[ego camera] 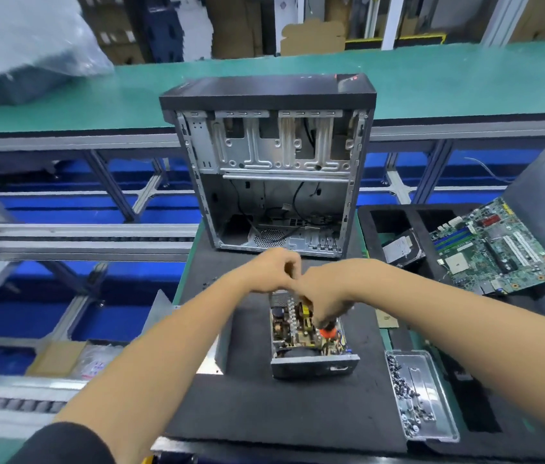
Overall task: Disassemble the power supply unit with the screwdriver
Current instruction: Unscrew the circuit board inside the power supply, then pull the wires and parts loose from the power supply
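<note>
Grey metal power supply unit [311,336] on black mat, just in front of gutted computer case [269,165]; lid already off, circuit board exposed. Right hand [323,296] grips orange-handled screwdriver [327,330] inside unit. Left hand [273,269], fingers curled, above unit's far edge; contents unclear. Judgement: board screws remain.

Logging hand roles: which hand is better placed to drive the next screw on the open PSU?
Right, probably. The right hand already grips the screwdriver, orange collar down inside the power supply unit. The left hand sits curled above the unit's far edge; what it holds is unclear.
</note>
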A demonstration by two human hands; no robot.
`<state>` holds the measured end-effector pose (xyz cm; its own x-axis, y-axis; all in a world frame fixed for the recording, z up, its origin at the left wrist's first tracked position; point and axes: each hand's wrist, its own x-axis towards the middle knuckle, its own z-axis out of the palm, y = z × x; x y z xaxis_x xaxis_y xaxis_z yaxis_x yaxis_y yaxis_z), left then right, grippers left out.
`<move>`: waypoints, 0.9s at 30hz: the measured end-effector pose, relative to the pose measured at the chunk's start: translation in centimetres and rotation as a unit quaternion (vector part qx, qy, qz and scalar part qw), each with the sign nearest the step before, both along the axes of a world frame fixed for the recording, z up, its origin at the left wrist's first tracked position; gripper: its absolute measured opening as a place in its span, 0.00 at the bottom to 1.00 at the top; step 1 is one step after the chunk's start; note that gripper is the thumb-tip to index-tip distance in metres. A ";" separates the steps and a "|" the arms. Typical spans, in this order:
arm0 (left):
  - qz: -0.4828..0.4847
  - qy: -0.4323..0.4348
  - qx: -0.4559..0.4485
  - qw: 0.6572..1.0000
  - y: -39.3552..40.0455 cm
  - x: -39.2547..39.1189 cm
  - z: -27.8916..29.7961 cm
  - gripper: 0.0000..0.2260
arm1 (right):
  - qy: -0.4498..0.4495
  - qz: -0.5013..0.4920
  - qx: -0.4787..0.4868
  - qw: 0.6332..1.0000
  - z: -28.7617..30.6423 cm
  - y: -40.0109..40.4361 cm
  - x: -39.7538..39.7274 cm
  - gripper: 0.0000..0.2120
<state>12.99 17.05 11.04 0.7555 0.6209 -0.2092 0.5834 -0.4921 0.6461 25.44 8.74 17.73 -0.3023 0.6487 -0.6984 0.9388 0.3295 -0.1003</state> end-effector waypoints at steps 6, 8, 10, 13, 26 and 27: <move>0.261 -0.036 0.033 0.964 3.4 -8.6 -0.1 0.09 | 0.079 -0.042 0.106 0.990 5.0 3.2 -1.0 0.10; 0.310 0.023 0.048 0.949 4.2 -11.1 -1.3 0.09 | 0.118 -0.069 0.142 0.980 6.2 4.3 -0.8 0.08; 0.330 0.078 0.049 0.940 4.5 -13.0 -2.6 0.08 | 0.165 -0.089 0.180 0.966 6.2 5.4 -0.7 0.07; 0.342 0.113 0.047 0.932 4.3 -14.3 -4.4 0.05 | 0.188 -0.103 0.206 0.955 4.0 6.9 -1.4 0.11; 0.357 0.106 0.073 0.925 8.2 -13.7 -8.8 0.13 | 0.154 -0.138 0.110 0.972 -5.6 11.7 -6.4 0.10; 0.362 0.110 0.070 0.923 8.4 -13.7 -9.1 0.13 | 0.151 -0.136 0.109 0.973 -5.9 12.0 -6.6 0.09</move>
<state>-0.75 25.48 1.92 0.0812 0.9790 -0.1868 0.9013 0.0079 0.4332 18.88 20.74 11.82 -0.2686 0.8562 -0.4413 0.9330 0.1174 -0.3401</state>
